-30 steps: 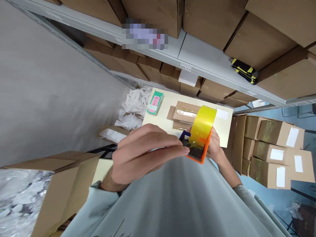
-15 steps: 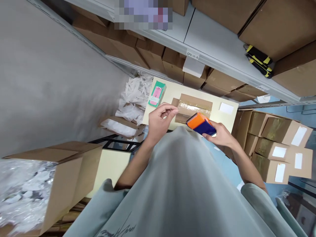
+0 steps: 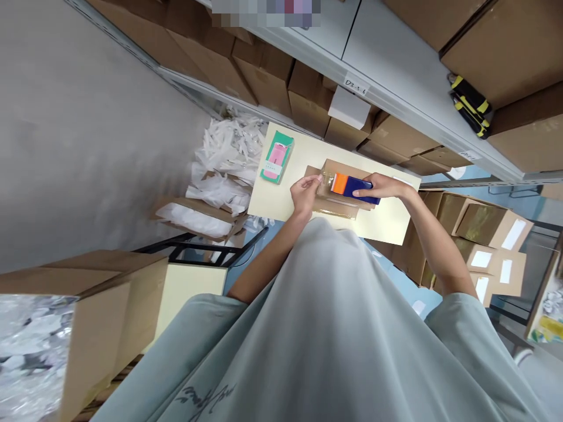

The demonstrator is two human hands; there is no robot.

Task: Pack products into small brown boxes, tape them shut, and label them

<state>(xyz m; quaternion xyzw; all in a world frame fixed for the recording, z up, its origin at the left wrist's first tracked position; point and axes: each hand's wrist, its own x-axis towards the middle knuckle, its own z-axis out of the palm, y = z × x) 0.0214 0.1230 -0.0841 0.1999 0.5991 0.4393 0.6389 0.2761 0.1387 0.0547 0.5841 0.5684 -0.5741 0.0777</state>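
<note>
A flat cardboard parcel (image 3: 341,202) lies on a pale yellow table (image 3: 387,225). My right hand (image 3: 382,186) grips an orange and blue tape dispenser (image 3: 352,186) laid over the parcel's top. My left hand (image 3: 305,193) rests at the parcel's left end, its fingers pinched on the tape edge there. A green and pink packet (image 3: 276,157) sits at the table's left side, apart from both hands.
Shelves of brown cartons (image 3: 264,76) rise behind the table, with a yellow and black tool (image 3: 470,105) on one shelf. White plastic bags (image 3: 224,170) are piled left of the table. Labelled cartons (image 3: 488,246) stack at the right. An open box (image 3: 88,328) stands near left.
Both hands dropped from near my chest down to the table. The dispenser, held upright with its yellow roll showing, now lies across the parcel. My left hand has moved to the parcel's left end.
</note>
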